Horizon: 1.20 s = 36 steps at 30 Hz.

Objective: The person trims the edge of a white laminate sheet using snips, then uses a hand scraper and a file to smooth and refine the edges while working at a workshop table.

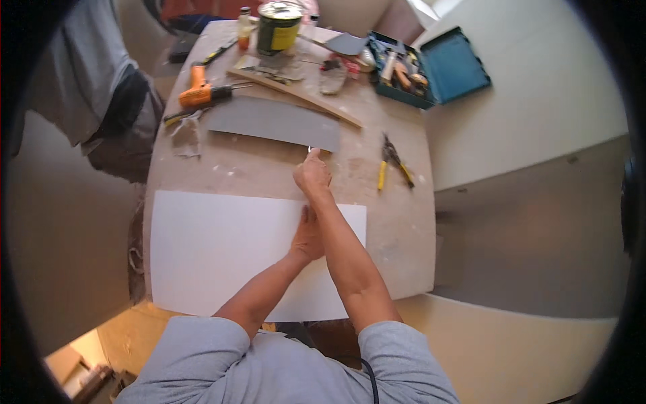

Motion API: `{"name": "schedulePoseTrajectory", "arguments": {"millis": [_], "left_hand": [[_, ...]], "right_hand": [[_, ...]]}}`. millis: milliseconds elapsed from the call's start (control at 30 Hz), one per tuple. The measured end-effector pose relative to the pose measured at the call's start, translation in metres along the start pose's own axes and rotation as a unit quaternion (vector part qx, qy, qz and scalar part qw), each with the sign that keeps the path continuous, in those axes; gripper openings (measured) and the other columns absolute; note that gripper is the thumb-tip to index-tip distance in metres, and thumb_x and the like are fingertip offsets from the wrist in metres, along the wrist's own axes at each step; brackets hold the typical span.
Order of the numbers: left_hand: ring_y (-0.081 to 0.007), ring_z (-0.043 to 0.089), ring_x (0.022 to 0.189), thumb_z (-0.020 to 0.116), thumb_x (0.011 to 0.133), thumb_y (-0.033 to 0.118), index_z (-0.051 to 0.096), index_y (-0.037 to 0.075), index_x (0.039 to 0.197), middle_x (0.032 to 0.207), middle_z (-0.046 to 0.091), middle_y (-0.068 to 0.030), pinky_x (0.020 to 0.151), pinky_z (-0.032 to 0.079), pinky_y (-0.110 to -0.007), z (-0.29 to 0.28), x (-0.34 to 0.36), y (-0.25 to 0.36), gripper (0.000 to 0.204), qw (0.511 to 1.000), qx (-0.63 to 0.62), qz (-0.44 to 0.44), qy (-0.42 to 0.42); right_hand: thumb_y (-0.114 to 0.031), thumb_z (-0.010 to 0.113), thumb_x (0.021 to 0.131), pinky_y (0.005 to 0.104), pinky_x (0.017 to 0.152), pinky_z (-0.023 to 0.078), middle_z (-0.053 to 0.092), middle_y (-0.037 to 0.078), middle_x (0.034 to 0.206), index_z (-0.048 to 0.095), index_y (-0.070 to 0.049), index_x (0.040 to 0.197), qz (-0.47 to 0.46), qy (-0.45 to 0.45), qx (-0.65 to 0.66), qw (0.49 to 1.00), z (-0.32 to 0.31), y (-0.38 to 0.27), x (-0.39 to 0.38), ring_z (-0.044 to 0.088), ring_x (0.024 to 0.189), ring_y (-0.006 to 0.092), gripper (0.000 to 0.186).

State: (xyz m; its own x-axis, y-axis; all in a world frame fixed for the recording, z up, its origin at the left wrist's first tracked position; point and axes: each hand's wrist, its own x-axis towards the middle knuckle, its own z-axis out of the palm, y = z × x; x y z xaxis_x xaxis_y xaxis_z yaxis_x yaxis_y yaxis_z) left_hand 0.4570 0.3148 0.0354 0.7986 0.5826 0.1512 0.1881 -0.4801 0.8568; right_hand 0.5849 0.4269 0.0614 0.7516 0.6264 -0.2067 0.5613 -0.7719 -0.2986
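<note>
Sheet material is what both hands are working on: a large white sheet [215, 252] lies flat on the worktable [397, 249], covering most of its near half and reaching to the near edge. It looks thin, smooth and broad, so it is probably light but floppy and likely to slide on the dusty top; holding it flat with a spread palm, or lifting it by two opposite edges, would seem the safest way to handle it.

The left hand [308, 236] rests open, palm down, on the white sheet near its far edge, pressing it against the table. The right hand [313, 176] reaches just beyond that edge, fingers closed around a small slim tool [310, 150] whose pale tip shows above the knuckles; what kind of tool it is cannot be made out. That tip is at the near edge of a grey strip [272, 121] lying across the table's middle.

Farther off lie an orange drill [200, 93], yellow-handled pliers [393, 165], a paint tin [278, 27] and an open blue toolbox [437, 67].
</note>
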Motion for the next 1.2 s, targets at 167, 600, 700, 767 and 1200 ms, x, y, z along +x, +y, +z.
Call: {"name": "schedulePoseTrajectory", "arguments": {"millis": [167, 600, 700, 767, 1200], "left_hand": [[-0.0423, 0.011, 0.157, 0.057, 0.095, 0.062, 0.035, 0.011, 0.160, 0.168, 0.014, -0.0290, 0.126, 0.011, -0.057, 0.002, -0.005, 0.007, 0.086, 0.963, 0.259, 0.012, -0.066], [-0.0400, 0.014, 0.158, 0.061, 0.091, 0.063, 0.039, 0.013, 0.159, 0.168, 0.017, -0.0267, 0.127, 0.011, -0.051, 0.007, -0.006, 0.026, 0.087, 0.949, 0.310, -0.005, -0.048], [-0.0368, 0.012, 0.159, 0.054, 0.093, 0.068, 0.037, 0.015, 0.160, 0.169, 0.016, -0.0249, 0.128, 0.008, -0.047, 0.009, -0.004, 0.033, 0.087, 0.931, 0.356, -0.031, -0.076], [-0.0361, 0.012, 0.159, 0.055, 0.092, 0.069, 0.038, 0.016, 0.160, 0.169, 0.017, -0.0247, 0.128, 0.008, -0.047, 0.011, -0.003, 0.035, 0.087, 0.927, 0.365, -0.035, -0.074], [-0.0364, 0.015, 0.158, 0.056, 0.091, 0.071, 0.039, 0.019, 0.159, 0.169, 0.016, -0.0237, 0.128, 0.012, -0.048, 0.011, -0.002, 0.034, 0.087, 0.927, 0.369, -0.025, -0.065]], "right_hand": [[-0.018, 0.052, 0.098, 0.0389, 0.073, 0.058, 0.065, 0.014, 0.093, 0.047, -0.002, 0.137, 0.004, 0.033, 0.218, 0.975, -0.060, 0.101, -0.050, 0.068, 0.079, 0.0271, 0.042], [-0.032, 0.051, 0.108, 0.0320, 0.055, 0.052, 0.060, 0.005, 0.082, 0.050, -0.009, 0.120, 0.099, -0.059, 0.741, 0.661, -0.106, 0.306, -0.198, 0.055, 0.057, 0.0145, 0.026], [-0.031, 0.052, 0.107, 0.0350, 0.058, 0.053, 0.062, 0.007, 0.083, 0.053, -0.006, 0.114, 0.102, -0.012, 0.601, 0.793, -0.092, 0.332, -0.160, 0.059, 0.059, 0.0190, 0.026], [-0.028, 0.052, 0.106, 0.0382, 0.062, 0.055, 0.065, 0.010, 0.085, 0.055, -0.004, 0.115, 0.081, 0.020, 0.473, 0.877, -0.088, 0.347, -0.136, 0.063, 0.064, 0.0234, 0.027], [-0.010, 0.061, 0.094, 0.0444, 0.112, 0.043, 0.059, 0.028, 0.138, 0.052, 0.005, 0.142, -0.037, 0.178, 0.322, 0.929, -0.111, 0.369, -0.113, 0.056, 0.130, 0.0411, 0.051]]}}
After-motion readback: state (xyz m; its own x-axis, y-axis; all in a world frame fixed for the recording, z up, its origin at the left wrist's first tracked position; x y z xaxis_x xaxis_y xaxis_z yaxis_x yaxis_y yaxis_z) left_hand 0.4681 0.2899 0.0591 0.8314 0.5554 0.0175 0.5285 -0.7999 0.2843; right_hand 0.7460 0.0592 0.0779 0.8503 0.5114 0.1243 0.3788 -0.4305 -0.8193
